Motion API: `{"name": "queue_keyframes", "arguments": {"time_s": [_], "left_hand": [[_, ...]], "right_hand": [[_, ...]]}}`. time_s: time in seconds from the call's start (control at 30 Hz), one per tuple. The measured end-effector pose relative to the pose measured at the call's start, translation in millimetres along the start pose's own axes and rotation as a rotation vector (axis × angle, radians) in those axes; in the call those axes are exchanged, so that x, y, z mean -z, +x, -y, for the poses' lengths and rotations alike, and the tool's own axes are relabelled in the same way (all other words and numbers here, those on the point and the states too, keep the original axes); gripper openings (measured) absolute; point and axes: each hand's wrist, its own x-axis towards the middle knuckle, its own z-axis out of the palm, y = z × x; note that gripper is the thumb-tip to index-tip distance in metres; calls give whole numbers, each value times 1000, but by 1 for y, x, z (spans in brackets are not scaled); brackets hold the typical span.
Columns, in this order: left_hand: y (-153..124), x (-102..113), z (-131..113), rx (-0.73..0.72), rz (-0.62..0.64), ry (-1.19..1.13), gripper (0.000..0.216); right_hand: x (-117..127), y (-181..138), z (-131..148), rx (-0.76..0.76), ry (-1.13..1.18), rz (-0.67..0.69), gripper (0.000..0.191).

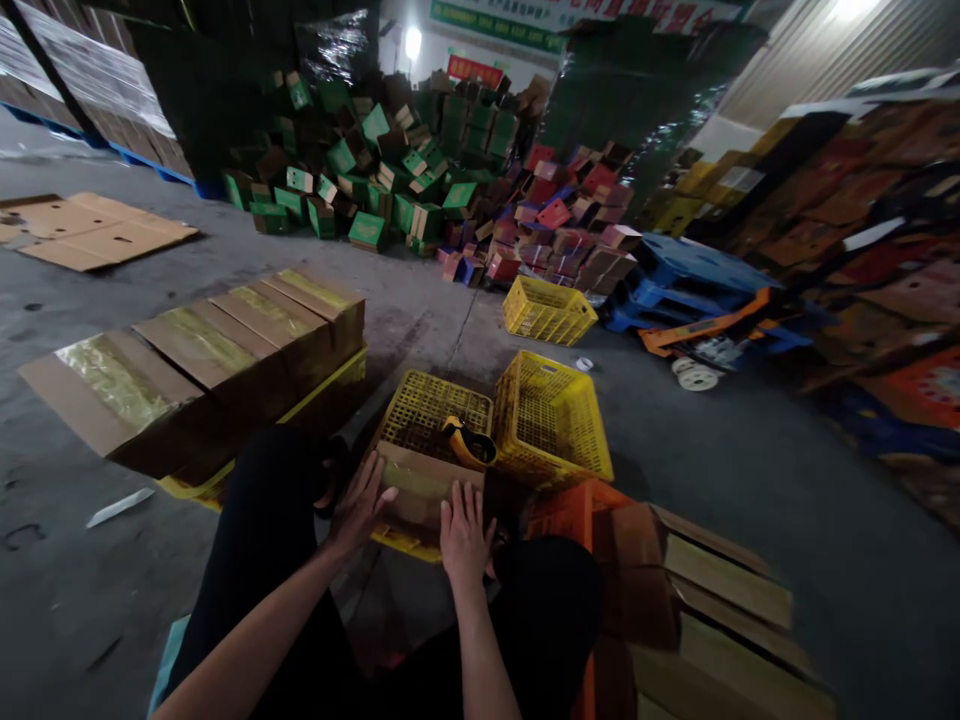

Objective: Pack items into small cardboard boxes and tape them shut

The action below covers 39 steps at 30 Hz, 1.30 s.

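Note:
A small brown cardboard box (417, 484) with yellowish tape along its top lies on an upturned-looking yellow plastic crate (427, 395) between my knees. My left hand (360, 508) rests against the box's left end, fingers stretched out. On the right end of the top lies my right hand (465, 532), its fingers spread flat. Just behind the box, a yellow and black tape dispenser (471, 444) sits on the crate. My palms and the undersides of my fingers are hidden.
Taped boxes (217, 340) stand in a row on my left. Others (731, 610) lie by an orange crate (570, 515) on my right. An open yellow crate (555, 415) stands ahead, with another (547, 310) beyond. Farther off are heaped green boxes (367, 230) and an orange pallet jack (705, 330).

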Motion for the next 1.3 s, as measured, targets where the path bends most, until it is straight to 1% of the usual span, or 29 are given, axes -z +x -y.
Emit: {"name": "queue_keyframes", "arguments": {"time_s": [0.07,0.13,0.23,0.33,0.43,0.53,0.6,0.7,0.77,0.83,0.93,1.03,1.1,1.2,1.3], "left_hand": [[-2,-1,2,-7,-1,21,66],[-4,-2,3,-7,1,49,67],[-6,-2,3,9,12,72,69],[-7,-3,2,21,4,100,68],[-5,-4,-1,27,-30,175,67],[-2,-3,-5,2,-67,276,66],[-1,-2,-8,-39,-67,325,65],[-2,-1,-15,-99,-19,319,67],[-3,-2,-23,-115,21,282,70],[-4,-7,-33,-144,77,242,75],[-6,-21,-56,-211,147,207,77],[-7,-35,-80,-289,172,167,64],[-6,-38,-91,-334,204,131,58],[-2,-30,-92,-342,237,99,59],[5,-10,-74,-288,230,99,62]], "right_hand": [[-1,-3,-9,-53,24,-9,58],[-7,-5,-16,-64,94,-52,62],[-19,-5,-26,-44,238,-157,65],[-31,-2,-33,-5,327,-256,65],[-39,1,-36,-3,373,-293,65],[-44,4,-34,-72,403,-277,67],[-44,7,-34,-89,422,-266,69],[-40,13,-34,-66,447,-226,69],[-35,16,-34,-83,445,-177,69],[-31,18,-33,-107,434,-134,71],[-25,19,-28,-127,449,-129,75],[-21,20,-23,-130,483,-112,76],[-18,21,-21,-141,488,-76,75],[-14,26,-21,-173,479,-30,74],[-13,32,-22,-166,489,16,75]]}}
